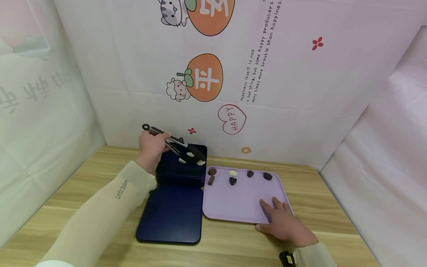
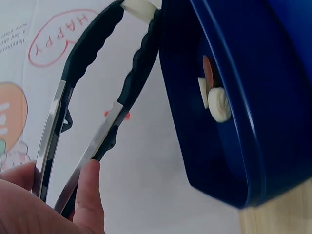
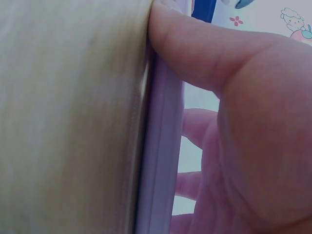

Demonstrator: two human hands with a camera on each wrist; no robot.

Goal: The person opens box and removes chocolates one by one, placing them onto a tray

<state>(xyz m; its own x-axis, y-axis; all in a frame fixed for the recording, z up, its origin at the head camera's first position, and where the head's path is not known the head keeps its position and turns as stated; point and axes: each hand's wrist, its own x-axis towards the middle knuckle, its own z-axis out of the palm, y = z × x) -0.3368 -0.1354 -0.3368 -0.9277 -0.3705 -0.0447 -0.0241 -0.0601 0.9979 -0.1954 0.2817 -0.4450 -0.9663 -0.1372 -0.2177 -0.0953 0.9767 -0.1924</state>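
At the left, the left hand [image 1: 152,146] curls fingers and thumb about metal tongs [image 2: 137,73] with black scalloped heads. Those heads pinch a pale, chocolate-like piece [image 2: 141,9] at their ends — its place is at the right part of the navy box [image 1: 180,181] (whether a tongs head touches the box wall, I cannot tell). The tongs' long axis slants rightward and toward the wearer, so the pale piece lies beyond the grip, on the side of the lilac tray [image 1: 230,207]. Inside the box is a round white piece [image 2: 220,104] with others beside it; the navy lid [image 1: 171,218] lies flat in front.

Rightward, the box's right wall and the tray's left rim are the edges to cross. Six small pieces [image 1: 232,181] sit along the tray's far side, with open room nearer the wearer. The right hand [image 1: 283,222] is at the near right corner — fingers spread over the tray, thumb at the near rim — closer to that room than the left.
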